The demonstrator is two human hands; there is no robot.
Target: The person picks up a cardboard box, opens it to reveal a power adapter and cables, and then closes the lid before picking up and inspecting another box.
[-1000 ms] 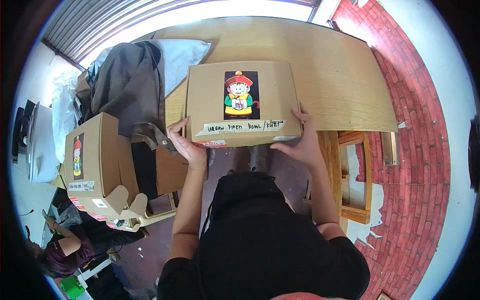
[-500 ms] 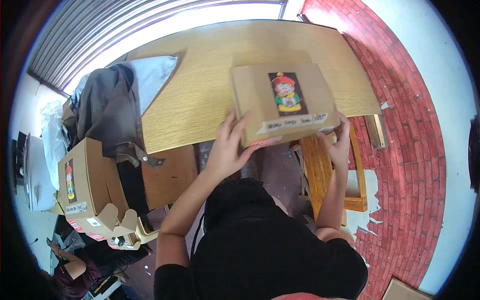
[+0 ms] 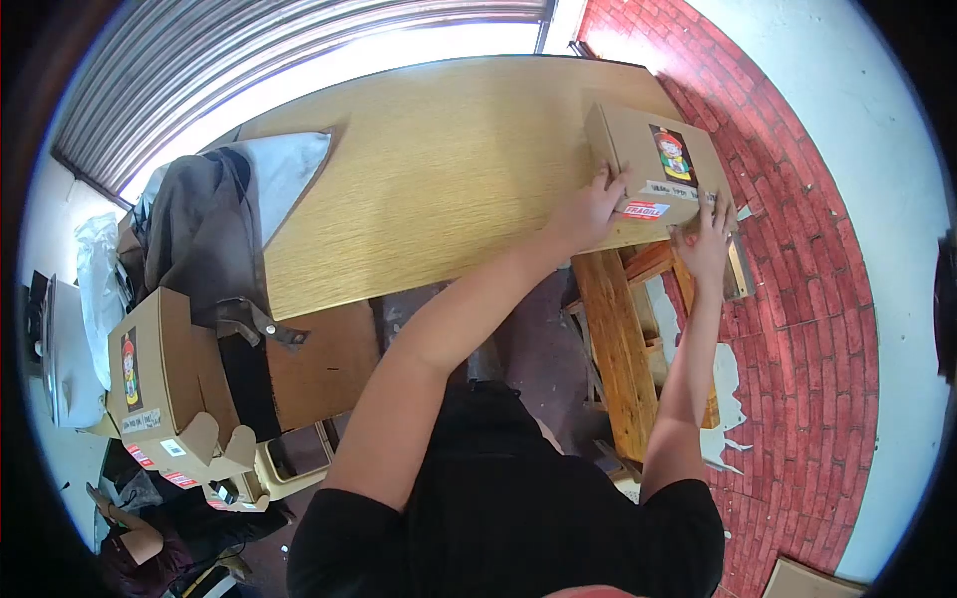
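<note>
A closed brown cardboard box (image 3: 638,149) rests at the right end of the wooden table, tilted slightly in view. It bears a dark picture of a cartoon figure in a red hat, a handwritten white strip and a red FRAGILE sticker. My left hand (image 3: 592,211) grips the box's near left corner. At the near right corner, my right hand (image 3: 706,237) has its fingers curled over the front edge. Both hands touch the box; their undersides are hidden.
On the pale wooden table (image 3: 429,159), dark and grey cloth (image 3: 204,214) is heaped at the left. An open cardboard box (image 3: 171,349) with the same picture stands at lower left. A wooden frame (image 3: 618,349) is under the table's right side. Another person's arm (image 3: 140,540) shows at lower left.
Both hands have carried the box from the table's middle to its right end. My left arm now stretches further across, and the box's near face has turned somewhat.
</note>
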